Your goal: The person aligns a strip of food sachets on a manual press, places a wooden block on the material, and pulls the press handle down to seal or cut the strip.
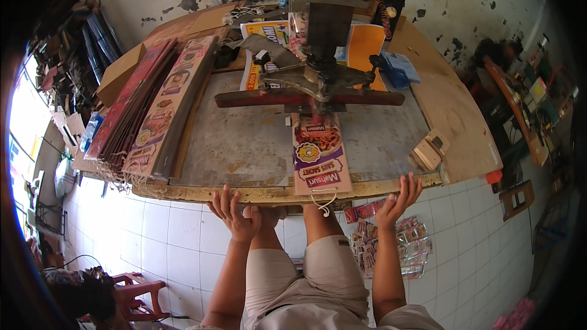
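At the front edge of the worktable (244, 153), my left hand (236, 215) rests with fingers apart against the wooden rim, left of centre. My right hand (396, 203) touches the same rim further right, its fingers stretched and holding nothing. Between them a printed pink cardboard strip (321, 168) lies flat on the metal top, a white string loop (324, 206) hanging over the edge from its near end. Its far end passes beneath the dark red crossbar (257, 97) of a heavy press (327, 36). Whether the bar touches the strip I cannot tell.
Long stacks of printed cardboard strips (174, 98) with strings lie at the left. A small wooden block (430, 150) sits at the right, with a blue object (394, 73) behind it. Shiny sachet packs (397, 247) lie on the tiled floor, and a red stool (137, 296) stands lower left.
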A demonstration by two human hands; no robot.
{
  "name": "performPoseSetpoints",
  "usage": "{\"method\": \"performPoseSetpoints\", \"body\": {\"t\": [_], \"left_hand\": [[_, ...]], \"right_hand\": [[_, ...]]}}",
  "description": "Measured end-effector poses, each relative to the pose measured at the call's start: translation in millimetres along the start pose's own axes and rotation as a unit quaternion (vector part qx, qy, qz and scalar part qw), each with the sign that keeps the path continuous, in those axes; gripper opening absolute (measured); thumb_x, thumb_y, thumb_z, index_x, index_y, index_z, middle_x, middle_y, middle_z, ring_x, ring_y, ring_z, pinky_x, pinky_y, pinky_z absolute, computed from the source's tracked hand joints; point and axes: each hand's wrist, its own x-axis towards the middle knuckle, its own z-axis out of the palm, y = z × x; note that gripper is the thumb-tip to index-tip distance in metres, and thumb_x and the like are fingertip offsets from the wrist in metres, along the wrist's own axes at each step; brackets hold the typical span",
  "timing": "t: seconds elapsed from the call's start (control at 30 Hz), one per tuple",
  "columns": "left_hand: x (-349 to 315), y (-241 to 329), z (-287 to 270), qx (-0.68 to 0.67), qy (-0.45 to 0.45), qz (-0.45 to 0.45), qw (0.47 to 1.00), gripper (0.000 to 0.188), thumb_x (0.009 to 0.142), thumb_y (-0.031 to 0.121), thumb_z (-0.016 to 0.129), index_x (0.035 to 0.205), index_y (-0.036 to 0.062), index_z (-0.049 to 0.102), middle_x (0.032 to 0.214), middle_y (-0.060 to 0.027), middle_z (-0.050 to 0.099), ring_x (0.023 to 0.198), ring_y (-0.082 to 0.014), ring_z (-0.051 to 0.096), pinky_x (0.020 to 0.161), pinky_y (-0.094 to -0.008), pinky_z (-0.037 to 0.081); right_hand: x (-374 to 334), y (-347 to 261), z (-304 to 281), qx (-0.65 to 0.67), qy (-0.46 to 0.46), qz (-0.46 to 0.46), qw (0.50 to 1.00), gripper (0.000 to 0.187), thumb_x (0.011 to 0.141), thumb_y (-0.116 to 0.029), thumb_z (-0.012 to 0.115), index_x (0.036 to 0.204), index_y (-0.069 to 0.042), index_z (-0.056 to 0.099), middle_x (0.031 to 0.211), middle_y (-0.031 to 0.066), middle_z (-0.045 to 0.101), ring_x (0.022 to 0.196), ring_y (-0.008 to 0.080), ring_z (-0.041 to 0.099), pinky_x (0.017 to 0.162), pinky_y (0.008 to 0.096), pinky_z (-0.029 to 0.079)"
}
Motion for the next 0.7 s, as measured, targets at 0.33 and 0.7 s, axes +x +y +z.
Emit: {"method": "performPoseSetpoints", "body": {"t": [0.33, 0.7], "left_hand": [[0.0, -0.8, 3.8, 0.023, 0.015, 0.007, 1.000, 0.058, 0.103, 0.039, 0.065, 0.148, 0.0061, 0.049, 0.167, -0.0246, 0.044, 0.159, -0.0518, 0.032, 0.128, -0.0730, 0.018], [-3.0, -4.0, 8.4, 0.022, 0.023, 0.010, 0.999, 0.061, 0.103, 0.041, 0.065, 0.150, 0.0063, 0.048, 0.167, -0.0246, 0.044, 0.160, -0.0511, 0.030, 0.130, -0.0722, 0.014]], "right_hand": [[-2.9, 2.0, 6.6, 0.017, 0.028, 0.011, 0.999, 0.056, 0.120, -0.039, 0.035, 0.154, 0.001, 0.056, 0.165, 0.0228, 0.050, 0.160, 0.0526, 0.032, 0.127, 0.0717, 0.024], [-1.6, 2.0, 7.9, 0.009, 0.034, 0.004, 0.999, 0.056, 0.120, -0.039, 0.035, 0.153, 0.001, 0.056, 0.165, 0.0233, 0.049, 0.159, 0.0532, 0.032, 0.127, 0.0730, 0.022]]}}
